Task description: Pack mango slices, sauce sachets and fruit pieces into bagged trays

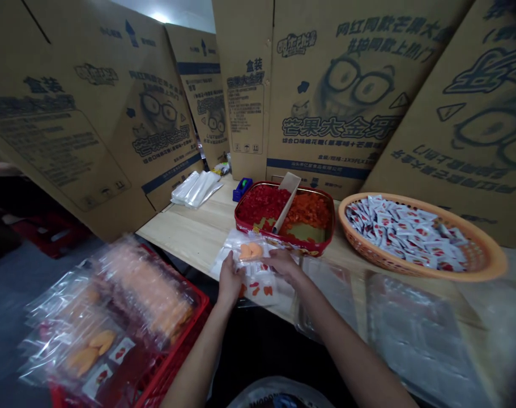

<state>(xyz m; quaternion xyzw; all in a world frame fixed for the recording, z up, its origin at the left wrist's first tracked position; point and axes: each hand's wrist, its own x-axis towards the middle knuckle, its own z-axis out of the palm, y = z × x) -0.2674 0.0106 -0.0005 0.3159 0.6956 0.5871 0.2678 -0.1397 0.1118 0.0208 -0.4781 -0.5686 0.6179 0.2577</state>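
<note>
My left hand and my right hand meet at the near edge of the table, one on each side of a clear plastic bag. Fingers of both hands are closed on the bag's edges. Peach-orange pieces show in its upper part. Lower down lie small red and orange pieces and part of a small printed packet. Just beyond my hands stands a red tin, split by a cardboard divider, with red pieces on the left and orange pieces on the right.
An orange basket of small white packets stands right. Clear plastic trays lie nearer. At lower left, a red crate holds filled bags. Empty bags and a blue tape dispenser sit behind, before tall cardboard boxes.
</note>
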